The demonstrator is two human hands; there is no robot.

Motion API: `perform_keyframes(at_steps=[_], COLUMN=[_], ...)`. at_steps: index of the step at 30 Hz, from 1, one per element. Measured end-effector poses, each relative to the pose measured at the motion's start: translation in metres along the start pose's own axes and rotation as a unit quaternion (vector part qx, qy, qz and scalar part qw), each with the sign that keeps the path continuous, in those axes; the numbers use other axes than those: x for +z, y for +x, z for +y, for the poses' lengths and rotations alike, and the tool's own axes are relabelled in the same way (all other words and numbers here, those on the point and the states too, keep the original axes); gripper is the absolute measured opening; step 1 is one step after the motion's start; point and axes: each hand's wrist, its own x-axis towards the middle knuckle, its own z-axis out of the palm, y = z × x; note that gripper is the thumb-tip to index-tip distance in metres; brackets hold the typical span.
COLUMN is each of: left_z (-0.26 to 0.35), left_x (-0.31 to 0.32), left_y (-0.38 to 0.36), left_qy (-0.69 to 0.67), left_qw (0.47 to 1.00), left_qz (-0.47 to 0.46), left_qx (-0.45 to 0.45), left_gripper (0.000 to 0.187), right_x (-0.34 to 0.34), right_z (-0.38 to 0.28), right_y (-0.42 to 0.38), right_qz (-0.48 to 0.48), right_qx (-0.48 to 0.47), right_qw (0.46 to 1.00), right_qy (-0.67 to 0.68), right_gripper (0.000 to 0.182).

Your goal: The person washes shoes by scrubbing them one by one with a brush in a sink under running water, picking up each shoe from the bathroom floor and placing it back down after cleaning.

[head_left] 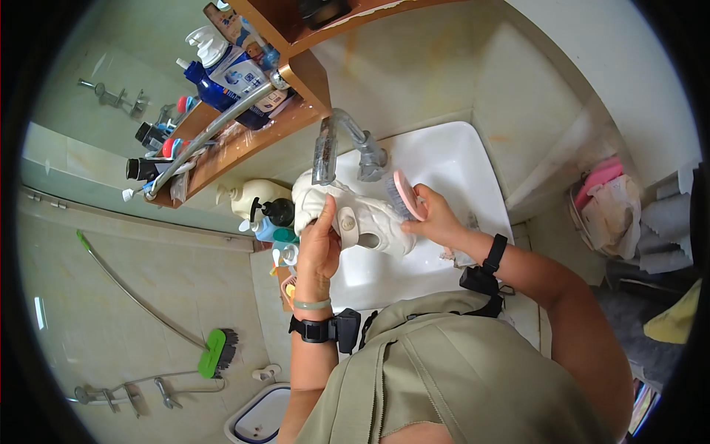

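Observation:
Over the white sink, my left hand (319, 240) is wrapped round one end of a white padded item (359, 214), which looks like a shoe with a strap. My right hand (438, 220) grips a pink brush (408, 194), its grey bristles turned toward the right end of the white item. Whether the bristles touch it is hard to tell. The metal faucet (372, 155) stands just behind, its clear spout end close above the white item.
The white sink (473, 177) lies below both hands. Pump bottles (255, 200) stand left of it. A wooden shelf (307, 78) with bottles juts out at upper left. A green broom (214, 354) is at lower left, and a basket (584, 214) with cloths hangs at right.

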Motion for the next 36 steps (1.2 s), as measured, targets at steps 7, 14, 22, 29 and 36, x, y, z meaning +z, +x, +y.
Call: perform_keyframes(at_steps=[7, 14, 22, 29, 36], left_z=[0.005, -0.005, -0.01, -0.018, -0.02], left_x=[0.008, 0.0, 0.0, 0.004, -0.026], left_y=[-0.002, 0.003, 0.002, -0.001, -0.003], left_qy=[0.035, 0.066, 0.008, -0.025, -0.067], left_qw=[0.997, 0.996, 0.999, 0.999, 0.995], left_qz=[0.04, 0.015, 0.033, 0.023, 0.081], left_qx=[-0.055, -0.055, -0.03, -0.029, 0.003], left_gripper=[0.048, 0.057, 0.057, 0.05, 0.048], right_x=[-0.004, -0.007, 0.001, 0.022, -0.015], right_z=[0.0, -0.002, -0.028, -0.04, -0.006], right_y=[0.014, 0.02, 0.01, 0.004, -0.023], right_qz=[-0.016, 0.004, 0.083, -0.073, -0.091], right_qx=[0.012, 0.014, -0.142, -0.143, 0.009], right_qw=[1.0, 0.998, 0.978, 0.975, 0.959], right_qy=[0.009, -0.06, -0.131, -0.152, -0.27], right_gripper=[0.056, 0.059, 0.068, 0.052, 0.048])
